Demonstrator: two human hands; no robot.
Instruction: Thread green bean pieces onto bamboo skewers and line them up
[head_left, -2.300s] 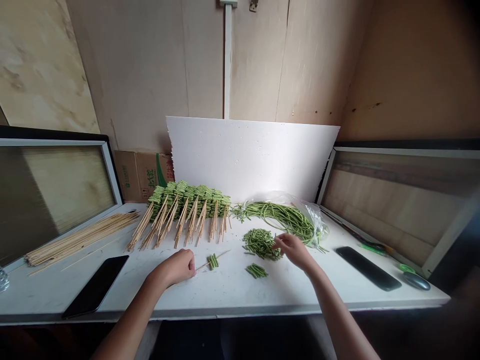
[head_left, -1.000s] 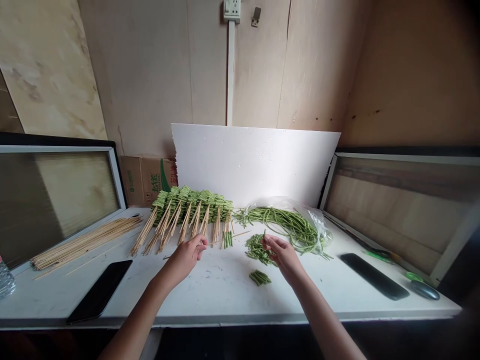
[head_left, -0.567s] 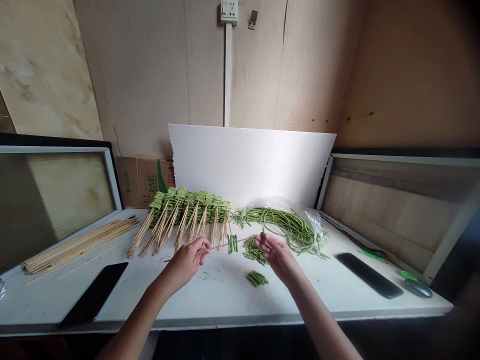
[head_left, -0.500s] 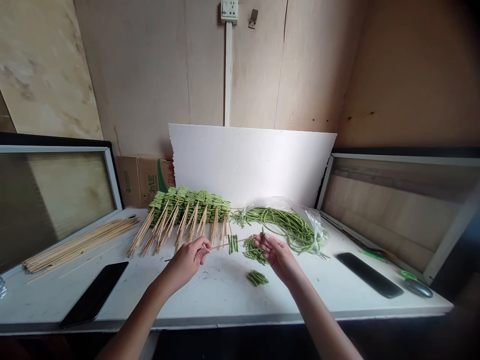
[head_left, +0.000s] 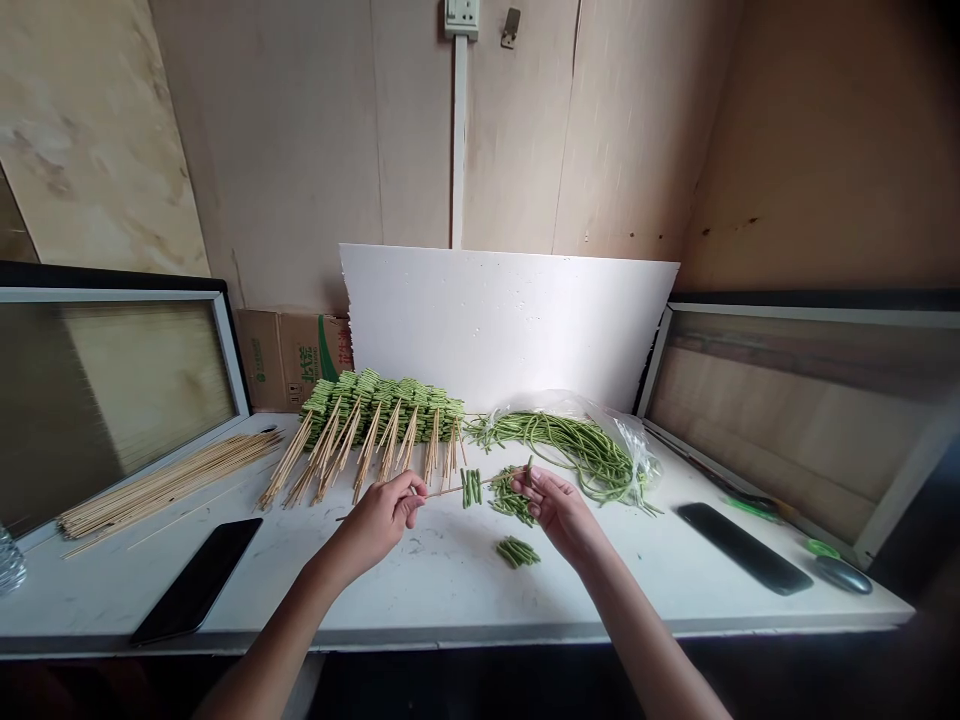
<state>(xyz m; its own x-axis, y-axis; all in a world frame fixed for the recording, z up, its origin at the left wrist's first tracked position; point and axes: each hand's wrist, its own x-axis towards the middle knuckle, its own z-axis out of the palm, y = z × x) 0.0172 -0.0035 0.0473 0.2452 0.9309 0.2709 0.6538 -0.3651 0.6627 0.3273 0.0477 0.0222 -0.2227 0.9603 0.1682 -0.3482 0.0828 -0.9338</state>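
Observation:
My left hand (head_left: pixel 395 505) is closed round a thin wooden skewer (head_left: pixel 447 491), which points to the right. Several short green bean pieces (head_left: pixel 472 488) are threaded side by side on it. At the skewer's far tip, my right hand (head_left: pixel 550 500) pinches one more bean piece (head_left: pixel 529 467); whether the tip is inside it I cannot tell. Below and behind that hand lies a loose heap of cut bean pieces (head_left: pixel 511 497). A smaller pile of cut pieces (head_left: pixel 517 551) sits nearer the table's front edge.
Finished bean skewers (head_left: pixel 382 400) are stacked at the back left. Bare skewers (head_left: pixel 169 485) lie farther left, beside a black tablet (head_left: pixel 199 580). Long uncut beans (head_left: pixel 577 445) rest in a clear plastic bag at the back. On the right are a dark phone (head_left: pixel 742 548) and a mouse (head_left: pixel 844 574).
The view has shifted slightly. Both hands keep their grip on the skewer and the bean piece, and the threaded pieces look about the same.

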